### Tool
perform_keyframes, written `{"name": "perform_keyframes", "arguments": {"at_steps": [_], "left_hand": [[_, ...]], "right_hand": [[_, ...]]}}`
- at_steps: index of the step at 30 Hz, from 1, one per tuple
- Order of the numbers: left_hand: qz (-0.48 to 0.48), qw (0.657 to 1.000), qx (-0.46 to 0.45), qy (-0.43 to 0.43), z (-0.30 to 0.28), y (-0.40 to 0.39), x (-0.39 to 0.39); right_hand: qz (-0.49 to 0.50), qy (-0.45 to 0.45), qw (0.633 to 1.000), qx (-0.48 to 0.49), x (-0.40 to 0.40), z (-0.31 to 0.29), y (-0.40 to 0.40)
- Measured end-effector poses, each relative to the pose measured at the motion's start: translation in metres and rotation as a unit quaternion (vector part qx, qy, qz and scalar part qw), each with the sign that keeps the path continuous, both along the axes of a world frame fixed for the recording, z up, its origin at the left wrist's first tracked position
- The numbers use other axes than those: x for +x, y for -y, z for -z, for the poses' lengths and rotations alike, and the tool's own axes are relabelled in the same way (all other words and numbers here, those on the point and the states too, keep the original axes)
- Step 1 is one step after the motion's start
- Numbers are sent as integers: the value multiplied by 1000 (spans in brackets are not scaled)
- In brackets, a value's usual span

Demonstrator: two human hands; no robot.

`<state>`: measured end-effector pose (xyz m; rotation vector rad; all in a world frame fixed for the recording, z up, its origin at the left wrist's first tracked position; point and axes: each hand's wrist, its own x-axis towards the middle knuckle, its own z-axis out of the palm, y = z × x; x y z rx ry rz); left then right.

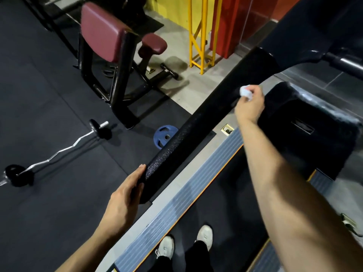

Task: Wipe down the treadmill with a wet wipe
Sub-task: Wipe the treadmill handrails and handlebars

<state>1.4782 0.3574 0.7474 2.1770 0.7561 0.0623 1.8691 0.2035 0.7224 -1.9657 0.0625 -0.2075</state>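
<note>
The right hand [249,104] pinches a balled-up white wet wipe [246,92] against the far stretch of the treadmill's [176,209] left handrail [198,122]; its fingertips are buried behind the wad. The left hand [122,201] grips the rail's near end, fingers wrapped underneath (only the thumb side shows). The console [322,26] is cut off at upper right. White shoes [166,247] stand on the belt.

Dark gym floor [49,95], maroon bench [102,30]

No readable text, labels, brands or numbers anywhere.
</note>
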Motion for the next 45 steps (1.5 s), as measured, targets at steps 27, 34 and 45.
{"name": "perform_keyframes", "arguments": {"at_steps": [27,34,45], "left_hand": [[31,998,-59,15,19,-71,-68],[-7,995,-91,38,23,-85,-83],[67,993,-53,76,1,-76,-55]], "right_hand": [[-255,59,938,-227,-300,-22,-83],[-352,205,832,-378,-378,3,-90],[-144,-9,985,-99,-426,38,-50]]}}
